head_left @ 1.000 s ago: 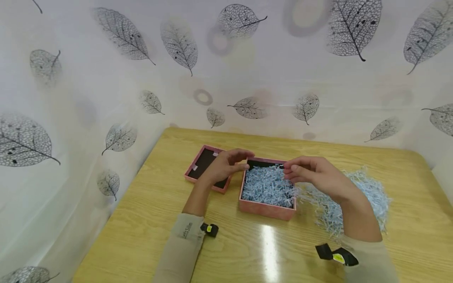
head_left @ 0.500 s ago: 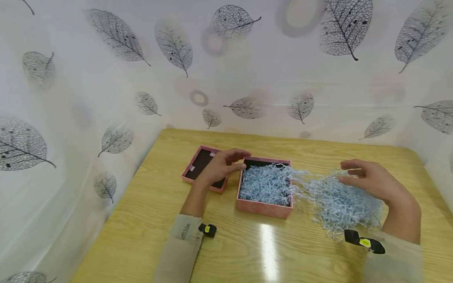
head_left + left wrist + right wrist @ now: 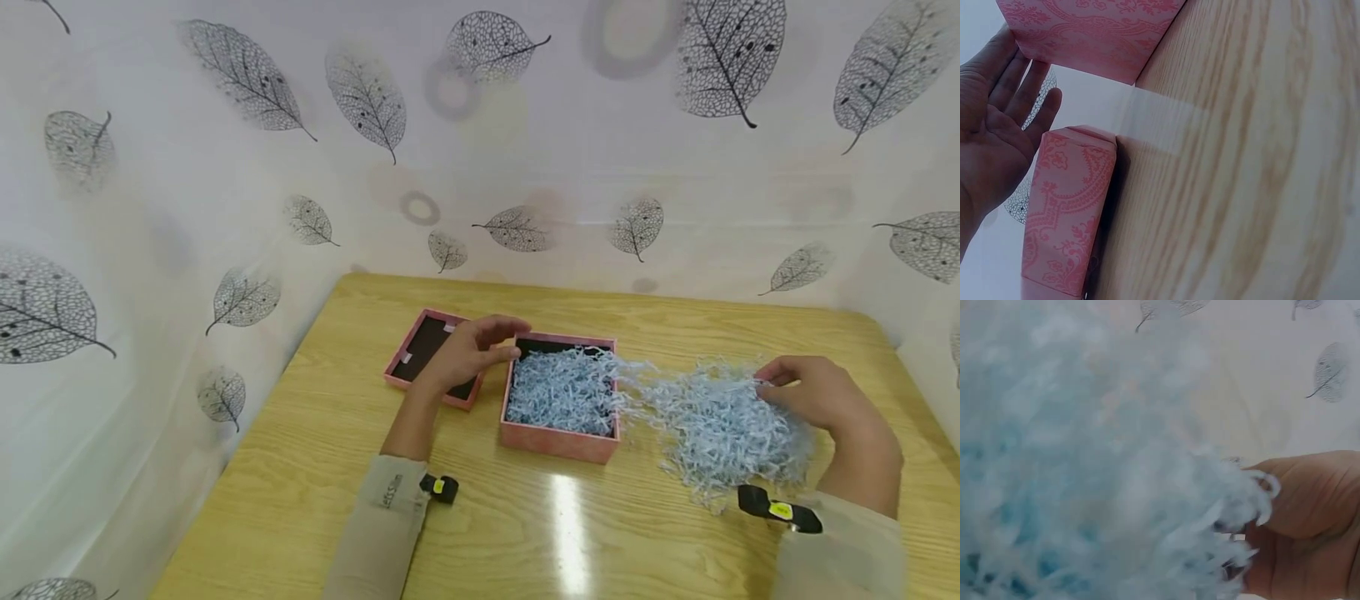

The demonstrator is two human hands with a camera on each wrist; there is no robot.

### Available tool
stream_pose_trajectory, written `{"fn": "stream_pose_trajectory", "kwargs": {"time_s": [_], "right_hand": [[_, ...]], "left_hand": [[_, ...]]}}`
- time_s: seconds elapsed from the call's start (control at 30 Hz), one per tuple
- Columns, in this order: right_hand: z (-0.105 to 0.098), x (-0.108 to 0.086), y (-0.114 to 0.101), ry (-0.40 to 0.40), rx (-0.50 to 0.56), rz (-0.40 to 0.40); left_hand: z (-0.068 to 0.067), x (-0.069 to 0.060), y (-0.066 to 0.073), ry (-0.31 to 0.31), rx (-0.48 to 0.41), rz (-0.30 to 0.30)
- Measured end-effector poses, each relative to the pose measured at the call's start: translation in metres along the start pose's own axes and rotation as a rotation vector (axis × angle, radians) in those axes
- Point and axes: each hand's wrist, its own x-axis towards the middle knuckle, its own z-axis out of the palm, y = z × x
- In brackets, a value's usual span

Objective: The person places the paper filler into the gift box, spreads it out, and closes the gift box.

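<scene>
A pink box (image 3: 558, 440) with a dark lining stands on the table, and pale blue shredded paper (image 3: 566, 387) fills much of it. My left hand (image 3: 468, 354) rests at its left wall, thumb and fingers spread apart; in the left wrist view, fingertips of that hand (image 3: 1004, 119) touch a pink patterned side. Right of the box lies a loose heap of the same shredded paper (image 3: 723, 425). My right hand (image 3: 821, 400) bends its fingers into the heap's right side. Shreds cover those fingertips in the right wrist view, where the palm (image 3: 1310, 519) shows behind them.
The pink box lid (image 3: 427, 342) lies inside up, left of the box and partly behind my left hand. Strands of paper bridge from the box's right rim to the heap. A leaf-patterned curtain (image 3: 570, 150) hangs behind the wooden table (image 3: 337, 400).
My right hand has moved from over the box to the right, then down into the heap, its fingers drawing in. My left hand keeps its place at the box.
</scene>
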Motion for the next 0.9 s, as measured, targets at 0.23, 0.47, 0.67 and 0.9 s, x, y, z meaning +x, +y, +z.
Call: {"fn": "stream_pose_trajectory", "kwargs": {"time_s": [0.23,0.47,0.67,0.9], "right_hand": [[-0.012,-0.017,-0.04,0.326,0.118,-0.021],[-0.011,-0.029,-0.102,0.602,0.287,-0.078],[-0.002,-0.031,-0.151,0.707,0.643,-0.261],[0.011,-0.036,-0.188,0.625,1.085,-0.511]], "left_hand": [[-0.001,-0.002,-0.001,0.003,-0.005,-0.005],[-0.001,-0.003,-0.001,0.003,-0.006,-0.005],[0.0,-0.001,-0.003,-0.003,-0.006,0.012],[-0.001,0.0,-0.002,-0.005,0.009,0.027]]}}
